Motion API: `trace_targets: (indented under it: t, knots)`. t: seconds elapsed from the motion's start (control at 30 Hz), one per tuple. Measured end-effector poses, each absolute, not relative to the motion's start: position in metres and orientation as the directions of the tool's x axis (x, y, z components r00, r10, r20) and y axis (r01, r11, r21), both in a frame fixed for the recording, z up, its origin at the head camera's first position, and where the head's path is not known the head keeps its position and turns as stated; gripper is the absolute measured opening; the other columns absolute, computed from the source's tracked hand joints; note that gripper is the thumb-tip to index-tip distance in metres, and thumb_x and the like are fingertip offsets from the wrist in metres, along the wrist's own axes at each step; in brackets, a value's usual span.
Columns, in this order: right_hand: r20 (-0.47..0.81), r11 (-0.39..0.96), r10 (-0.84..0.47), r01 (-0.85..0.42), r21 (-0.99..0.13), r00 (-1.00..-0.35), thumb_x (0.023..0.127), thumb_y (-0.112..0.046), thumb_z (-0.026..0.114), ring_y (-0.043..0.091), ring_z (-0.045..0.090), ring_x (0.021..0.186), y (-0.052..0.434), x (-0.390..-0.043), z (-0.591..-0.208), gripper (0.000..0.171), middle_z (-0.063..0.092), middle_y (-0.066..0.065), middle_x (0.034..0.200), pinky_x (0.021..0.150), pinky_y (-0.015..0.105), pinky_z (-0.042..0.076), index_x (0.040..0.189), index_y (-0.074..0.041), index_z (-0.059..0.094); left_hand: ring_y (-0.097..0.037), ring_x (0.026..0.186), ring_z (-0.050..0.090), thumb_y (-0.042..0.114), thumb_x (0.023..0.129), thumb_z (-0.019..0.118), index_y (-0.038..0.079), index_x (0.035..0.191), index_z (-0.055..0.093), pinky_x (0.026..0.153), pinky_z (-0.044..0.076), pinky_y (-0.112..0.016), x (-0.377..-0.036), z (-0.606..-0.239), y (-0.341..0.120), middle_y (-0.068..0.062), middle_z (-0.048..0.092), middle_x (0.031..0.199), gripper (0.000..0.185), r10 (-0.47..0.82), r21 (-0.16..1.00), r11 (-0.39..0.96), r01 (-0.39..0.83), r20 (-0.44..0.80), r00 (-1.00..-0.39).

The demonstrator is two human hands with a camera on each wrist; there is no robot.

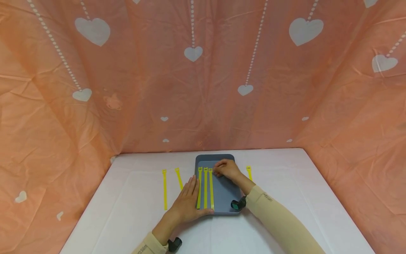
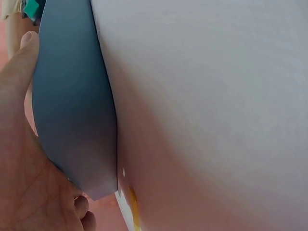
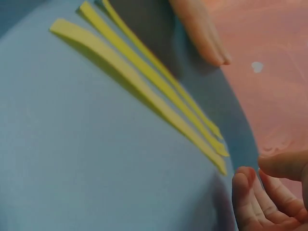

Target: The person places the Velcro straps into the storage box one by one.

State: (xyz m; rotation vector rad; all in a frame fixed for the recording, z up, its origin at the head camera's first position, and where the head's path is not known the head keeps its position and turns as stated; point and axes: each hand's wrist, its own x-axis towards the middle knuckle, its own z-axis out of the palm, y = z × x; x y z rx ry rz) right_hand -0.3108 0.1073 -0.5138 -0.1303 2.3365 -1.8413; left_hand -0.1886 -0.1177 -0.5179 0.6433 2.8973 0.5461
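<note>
Three yellow cable straps (image 1: 205, 188) with slotted heads lie side by side lengthwise in the left half of a blue-grey tray (image 1: 226, 197). My left hand (image 1: 185, 203) rests against the tray's near left corner, fingers straight along the left side and thumb along the near edge. In the left wrist view, its thumb lies at the rim of the tray wall (image 2: 72, 96). Over the tray's far part, my right hand (image 1: 227, 170) is beside the strap heads with loosely bent fingers. The right wrist view shows its thumb and fingers (image 3: 276, 192) apart, holding nothing, near the strap ends (image 3: 219, 161).
Left of the tray, one yellow strap (image 1: 165, 190) lies straight and another strap (image 1: 179, 178) is tilted, partly behind the left hand. A further strap (image 1: 249, 172) lies right of the tray, partly hidden by the right arm. An orange heart-patterned curtain (image 1: 203, 123) surrounds the white table (image 1: 133, 197).
</note>
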Motion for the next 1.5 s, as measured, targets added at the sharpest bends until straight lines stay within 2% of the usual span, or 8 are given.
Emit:
trace_targets:
  t: [0.13,0.3,0.6,0.83,1.0,1.13,1.37,1.5]
  knots:
    - [-0.057,0.246,-0.169,0.014,-0.969,-0.984,0.099,-0.004,0.076,0.025,0.076,0.076,0.113,-0.309,-0.506,0.015,0.078,0.018,0.09,0.072,0.038,0.065,0.108,0.007,0.074,-0.037,0.166,0.006,0.079,0.088,0.07,-0.005,0.17,0.015,0.133,0.016,-0.054,-0.188,-0.517,-0.118,-0.022,0.003,0.179,0.129,0.429,0.365,0.848,0.384,-0.046,-0.902]
    - [-0.047,0.24,-0.162,0.007,-0.971,-0.986,0.1,-0.007,0.075,0.036,0.077,0.088,0.121,-0.303,-0.495,0.018,0.079,0.018,0.095,0.082,0.045,0.065,0.113,0.006,0.075,-0.035,0.167,0.004,0.08,0.088,0.068,-0.004,0.17,0.013,0.134,0.015,-0.053,-0.189,-0.518,-0.118,-0.021,0.002,0.179,0.13,0.425,0.359,0.852,0.381,-0.05,-0.904]
    - [0.004,0.188,-0.219,-0.046,-0.981,-0.976,0.103,-0.008,0.072,0.046,0.073,0.104,0.148,-0.295,-0.48,0.033,0.074,0.031,0.114,0.097,0.057,0.06,0.126,0.015,0.066,-0.037,0.166,0.006,0.079,0.088,0.07,-0.006,0.169,0.015,0.133,0.015,-0.054,-0.187,-0.518,-0.118,-0.024,0.004,0.179,0.13,0.435,0.371,0.84,0.397,-0.022,-0.9]
    - [0.01,0.215,-0.186,-0.05,-0.975,-0.983,0.104,-0.01,0.072,0.037,0.075,0.103,0.169,-0.293,-0.47,0.033,0.074,0.028,0.118,0.101,0.058,0.058,0.127,0.012,0.067,-0.038,0.166,0.006,0.082,0.087,0.068,-0.005,0.169,0.015,0.133,0.016,-0.054,-0.189,-0.52,-0.118,-0.023,0.003,0.179,0.131,0.437,0.358,0.843,0.402,-0.02,-0.899]
    - [0.012,0.22,-0.173,-0.05,-0.974,-0.985,0.104,-0.013,0.074,0.04,0.075,0.104,0.182,-0.291,-0.468,0.035,0.075,0.026,0.117,0.102,0.061,0.057,0.128,0.012,0.067,-0.037,0.166,0.006,0.083,0.087,0.067,-0.004,0.17,0.014,0.133,0.017,-0.054,-0.19,-0.521,-0.119,-0.022,0.002,0.179,0.132,0.437,0.347,0.847,0.402,-0.024,-0.899]
    - [0.02,0.274,-0.154,-0.063,-0.96,-0.988,0.104,-0.013,0.073,0.037,0.075,0.101,0.191,-0.292,-0.471,0.033,0.076,0.024,0.115,0.101,0.058,0.059,0.127,0.01,0.068,-0.037,0.166,0.006,0.083,0.087,0.067,-0.004,0.17,0.013,0.134,0.016,-0.053,-0.19,-0.521,-0.119,-0.022,0.002,0.179,0.132,0.434,0.352,0.848,0.397,-0.03,-0.9]
    - [0.047,0.304,-0.14,-0.088,-0.948,-0.989,0.103,-0.012,0.074,0.045,0.072,0.106,0.207,-0.295,-0.477,0.034,0.074,0.029,0.119,0.097,0.053,0.061,0.127,0.012,0.067,-0.037,0.167,0.005,0.084,0.087,0.066,-0.003,0.17,0.012,0.134,0.015,-0.053,-0.19,-0.521,-0.119,-0.021,0.0,0.179,0.132,0.434,0.359,0.847,0.392,-0.04,-0.9]
    - [0.051,0.31,-0.118,-0.086,-0.947,-0.992,0.103,-0.011,0.074,0.043,0.073,0.105,0.216,-0.295,-0.481,0.035,0.073,0.031,0.12,0.096,0.051,0.062,0.127,0.013,0.067,-0.038,0.166,0.005,0.083,0.087,0.067,-0.004,0.17,0.013,0.134,0.014,-0.054,-0.191,-0.524,-0.12,-0.022,0.001,0.179,0.132,0.441,0.373,0.836,0.402,-0.022,-0.897]
